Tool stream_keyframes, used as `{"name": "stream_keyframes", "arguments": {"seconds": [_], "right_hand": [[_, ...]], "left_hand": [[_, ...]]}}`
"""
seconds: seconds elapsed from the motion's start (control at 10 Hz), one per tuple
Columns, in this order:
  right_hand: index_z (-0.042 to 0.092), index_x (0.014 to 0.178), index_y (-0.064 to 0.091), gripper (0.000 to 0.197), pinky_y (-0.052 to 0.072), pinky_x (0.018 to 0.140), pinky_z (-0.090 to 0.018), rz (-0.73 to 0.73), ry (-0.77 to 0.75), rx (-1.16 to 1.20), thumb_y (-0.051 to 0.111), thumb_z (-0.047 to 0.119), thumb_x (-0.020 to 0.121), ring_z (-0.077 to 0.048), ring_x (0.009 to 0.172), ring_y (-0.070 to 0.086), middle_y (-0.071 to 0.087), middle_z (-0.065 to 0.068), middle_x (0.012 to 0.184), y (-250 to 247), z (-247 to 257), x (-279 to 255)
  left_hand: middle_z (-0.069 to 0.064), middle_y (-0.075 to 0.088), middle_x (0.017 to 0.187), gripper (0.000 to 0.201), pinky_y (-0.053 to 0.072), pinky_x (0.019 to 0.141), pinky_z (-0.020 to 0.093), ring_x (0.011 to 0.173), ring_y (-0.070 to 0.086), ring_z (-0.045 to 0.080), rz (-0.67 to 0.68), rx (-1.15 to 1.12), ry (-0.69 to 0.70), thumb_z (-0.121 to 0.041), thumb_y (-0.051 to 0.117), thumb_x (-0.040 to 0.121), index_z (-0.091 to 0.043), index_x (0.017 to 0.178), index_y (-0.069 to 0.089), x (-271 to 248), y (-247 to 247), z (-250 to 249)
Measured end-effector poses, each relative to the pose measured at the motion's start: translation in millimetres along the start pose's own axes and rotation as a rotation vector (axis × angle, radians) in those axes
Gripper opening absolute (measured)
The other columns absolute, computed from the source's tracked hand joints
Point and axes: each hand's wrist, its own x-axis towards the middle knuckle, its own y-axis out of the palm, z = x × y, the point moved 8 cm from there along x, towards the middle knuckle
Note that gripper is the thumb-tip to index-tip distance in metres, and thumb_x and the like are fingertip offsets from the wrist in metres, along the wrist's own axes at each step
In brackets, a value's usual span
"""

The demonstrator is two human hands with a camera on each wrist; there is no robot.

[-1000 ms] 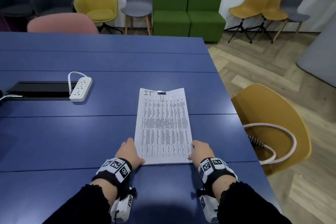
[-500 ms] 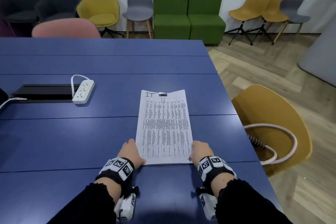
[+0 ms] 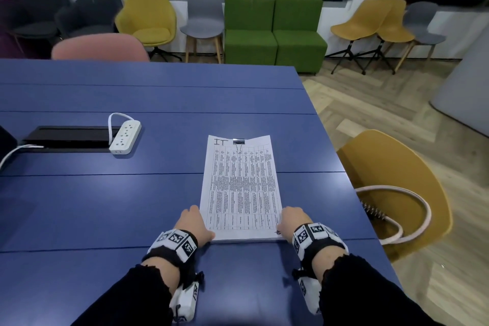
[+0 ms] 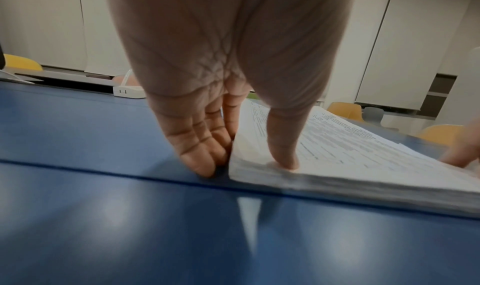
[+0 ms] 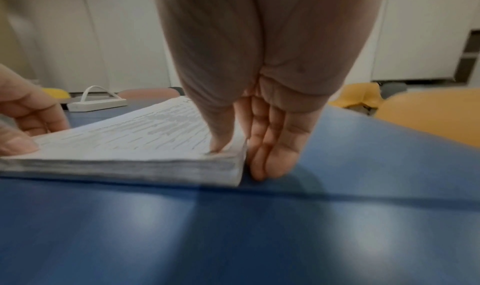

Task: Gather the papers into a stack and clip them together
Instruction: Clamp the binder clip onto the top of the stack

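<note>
A thick stack of printed papers (image 3: pixel 240 188) lies squared on the blue table (image 3: pixel 105 206), its near edge towards me. A black binder clip (image 3: pixel 239 141) grips the middle of its far edge. My left hand (image 3: pixel 191 222) is at the near left corner; in the left wrist view (image 4: pixel 246 166) its straight fingers (image 4: pixel 200 158) lie along the stack's side on the table and the thumb presses on top. My right hand (image 3: pixel 293 219) mirrors this at the near right corner (image 5: pixel 240 160), with fingers (image 5: pixel 270 162) against the side and the thumb on the top sheet (image 5: pixel 130 141).
A white power strip (image 3: pixel 125 136) with a looped cord lies at the left, beside a black cable slot (image 3: pixel 68 136). A yellow chair (image 3: pixel 397 188) holding a coiled hose stands just past the table's right edge. More chairs and green seats line the far wall.
The head view has shifted slightly. Both hands stay at the near corners of the stack, and the papers and clip have not moved.
</note>
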Motion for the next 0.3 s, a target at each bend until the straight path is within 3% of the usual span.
{"name": "stream_keyframes", "arguments": {"seconds": [0.1,0.2,0.3], "right_hand": [[0.007,0.092,0.056,0.009,0.045,0.068,-0.026,0.029,-0.018,-0.089,0.053,0.015,0.091,-0.025,0.081,0.056,0.060,-0.010,0.096,-16,3,-4],[0.004,0.106,0.060,0.020,0.044,0.068,-0.028,0.028,-0.053,-0.135,0.052,0.014,0.090,-0.028,0.092,0.062,0.065,-0.012,0.110,-35,4,2],[0.010,0.087,0.058,0.012,0.045,0.066,-0.030,-0.099,-0.115,-0.099,0.049,0.017,0.089,-0.029,0.090,0.063,0.065,-0.009,0.100,-68,9,0]], "left_hand": [[0.015,0.045,0.135,0.074,0.048,0.093,0.035,0.116,0.055,0.030,0.007,0.008,0.010,-0.036,0.073,0.079,-0.007,0.135,0.034,2,-13,-5],[0.014,0.042,0.136,0.068,0.049,0.094,0.041,0.116,0.055,0.032,-0.002,0.127,0.053,-0.038,0.068,0.082,-0.010,0.133,0.034,2,-30,-16],[0.009,0.047,0.129,0.045,0.049,0.087,0.038,0.112,0.055,0.029,-0.061,0.240,0.146,-0.036,0.060,0.087,-0.014,0.123,0.046,-2,-61,-34]]}}
